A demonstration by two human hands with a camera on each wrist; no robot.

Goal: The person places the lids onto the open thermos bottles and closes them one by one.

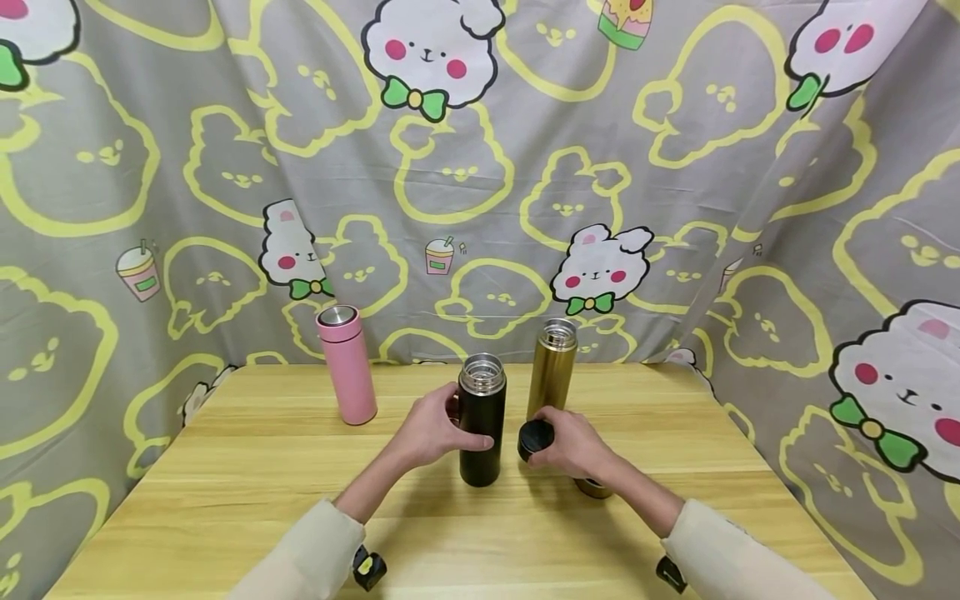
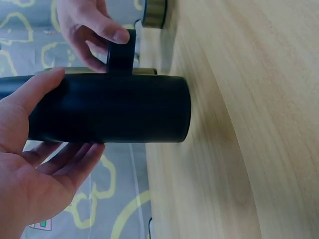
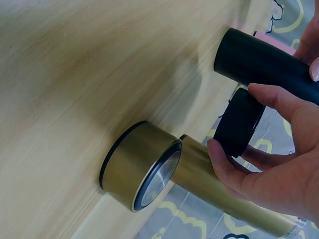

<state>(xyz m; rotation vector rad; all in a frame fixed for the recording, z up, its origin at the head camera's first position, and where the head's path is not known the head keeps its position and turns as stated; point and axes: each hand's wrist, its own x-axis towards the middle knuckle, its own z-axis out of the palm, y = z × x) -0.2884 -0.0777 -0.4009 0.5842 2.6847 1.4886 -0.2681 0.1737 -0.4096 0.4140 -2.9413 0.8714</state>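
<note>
My L hand [image 1: 435, 432] grips black flask [image 1: 483, 417], R hand [image 1: 576, 447] pinches black cap [image 1: 534, 438]; wood tbl [image 1: 255, 467] w/ pink flask [image 1: 349, 379], gold flask [image 1: 551, 379]; grey cartoon curtain [image 1: 465, 246] behind.

Beyond the fingers [image 1: 474, 440], grey cartoon-printed fabric [image 1: 480, 237] is hung; beneath them, a yellowish wood-grain tabletop [image 1: 255, 467] is seen.

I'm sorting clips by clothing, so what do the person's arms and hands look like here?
The left sleeve and right sleeve are cream and end on the forearm. The left hand and right hand wear no gloves, and no rings show. A small black object shows beside the left sleeve, another black one by the right; how they are attached is unclear.
</note>
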